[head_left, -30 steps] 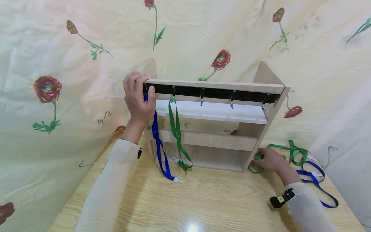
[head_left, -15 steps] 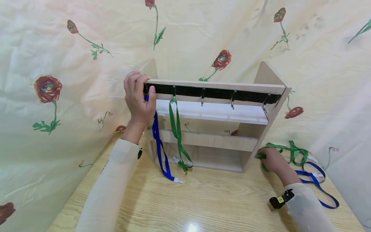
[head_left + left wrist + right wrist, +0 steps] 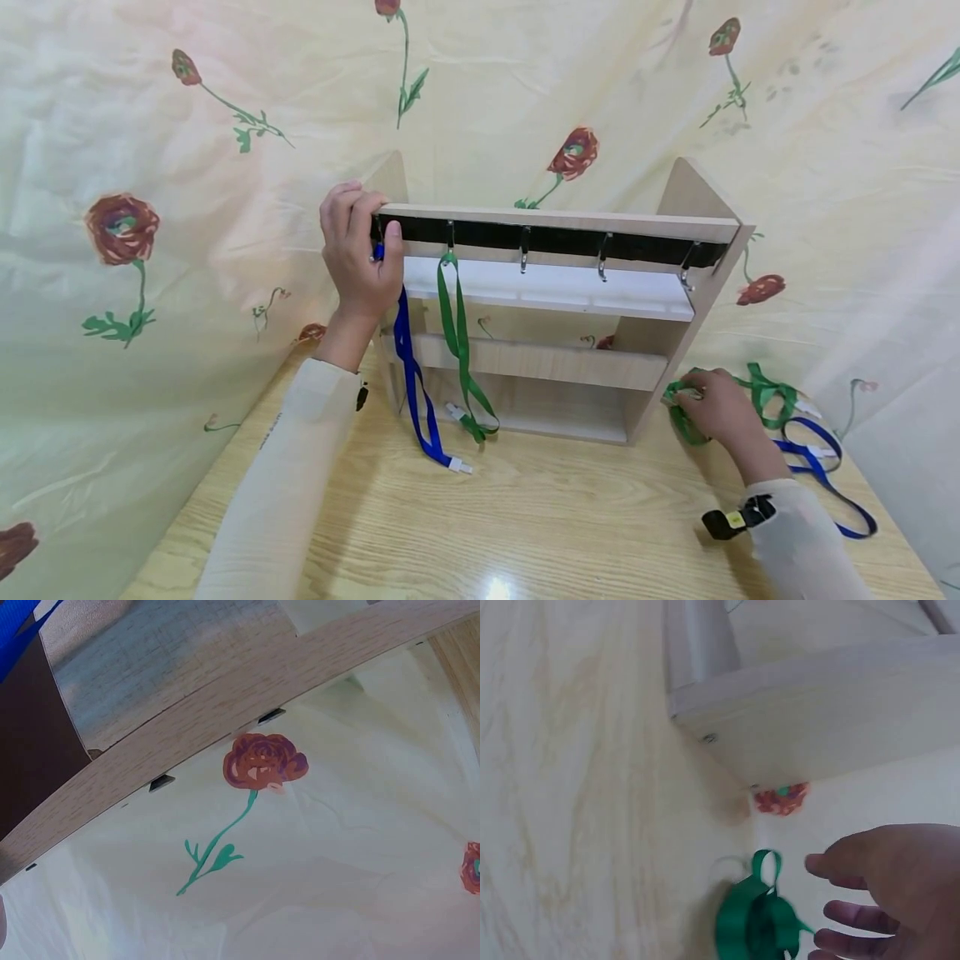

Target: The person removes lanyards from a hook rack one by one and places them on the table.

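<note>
My left hand (image 3: 360,250) grips the top left corner of a pale wooden rack (image 3: 547,362), thumb in front and fingers over the top edge. A blue lanyard (image 3: 405,342) hangs from the leftmost hook, partly behind that hand. On the second hook hangs a green lanyard (image 3: 462,358). Beside the rack's right foot, my right hand (image 3: 723,412) is at a loosely coiled green lanyard (image 3: 686,423). In the right wrist view the thumb and fingers (image 3: 855,945) are spread apart, with the blurred green coil (image 3: 735,922) just beyond the fingertips.
Bare metal hooks (image 3: 524,250) line the black strip to the right. Another green lanyard (image 3: 761,392) and a blue lanyard (image 3: 834,493) lie on the wooden table (image 3: 562,517) at far right. A flowered cloth (image 3: 480,100) hangs behind the rack.
My right hand lifted the coiled green lanyard slightly beside the rack, then shifted right, its fingers loosening around it. My left hand has stayed on the rack corner.
</note>
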Tool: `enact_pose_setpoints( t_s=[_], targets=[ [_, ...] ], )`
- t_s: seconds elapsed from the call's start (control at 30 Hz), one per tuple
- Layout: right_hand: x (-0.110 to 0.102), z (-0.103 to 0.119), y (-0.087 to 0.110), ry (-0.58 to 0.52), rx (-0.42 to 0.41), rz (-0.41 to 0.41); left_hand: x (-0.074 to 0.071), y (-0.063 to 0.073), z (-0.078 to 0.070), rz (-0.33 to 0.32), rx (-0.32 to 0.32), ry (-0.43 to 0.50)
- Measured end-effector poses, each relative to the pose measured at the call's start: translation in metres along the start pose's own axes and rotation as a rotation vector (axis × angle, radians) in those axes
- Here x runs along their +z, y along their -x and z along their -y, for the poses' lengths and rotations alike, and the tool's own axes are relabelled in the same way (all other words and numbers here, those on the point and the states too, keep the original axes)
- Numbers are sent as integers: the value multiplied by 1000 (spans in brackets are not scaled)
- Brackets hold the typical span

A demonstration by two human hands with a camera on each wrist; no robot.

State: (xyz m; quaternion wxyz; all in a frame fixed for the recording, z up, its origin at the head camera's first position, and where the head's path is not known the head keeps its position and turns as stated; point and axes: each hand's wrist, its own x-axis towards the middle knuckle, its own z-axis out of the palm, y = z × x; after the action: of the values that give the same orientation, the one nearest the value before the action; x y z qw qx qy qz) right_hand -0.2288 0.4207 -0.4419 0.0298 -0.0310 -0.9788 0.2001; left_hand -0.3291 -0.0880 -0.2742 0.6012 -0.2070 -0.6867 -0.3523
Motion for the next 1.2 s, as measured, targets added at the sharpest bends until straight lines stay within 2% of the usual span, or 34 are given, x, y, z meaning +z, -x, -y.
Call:
enact_pose_setpoints(
  t_s=[0.1,0.3,0.57,0.7,0.83,0.93,1.1,1.2],
  targets=[
    [-4,6,3,-76,15,-57,0,0,0,-2,-3,0],
    [-11,20,9,-198,26,-230,-1,1,0,0,-9,-1],
    [-33,47,23,-330,82,-449,0,1,-1,0,-11,4],
    [-39,61,28,-461,88,-536,0,0,-1,-4,-13,8],
    [-41,75,36,-608,44,-619,1,1,-1,-2,-11,8],
    [-43,84,41,-688,-25,-669,2,2,-1,0,-11,7],
    [-42,99,47,-725,-162,-724,1,1,-1,1,-10,4],
    [-40,107,50,-716,-216,-733,1,0,-1,-2,-9,3]
  ],
)
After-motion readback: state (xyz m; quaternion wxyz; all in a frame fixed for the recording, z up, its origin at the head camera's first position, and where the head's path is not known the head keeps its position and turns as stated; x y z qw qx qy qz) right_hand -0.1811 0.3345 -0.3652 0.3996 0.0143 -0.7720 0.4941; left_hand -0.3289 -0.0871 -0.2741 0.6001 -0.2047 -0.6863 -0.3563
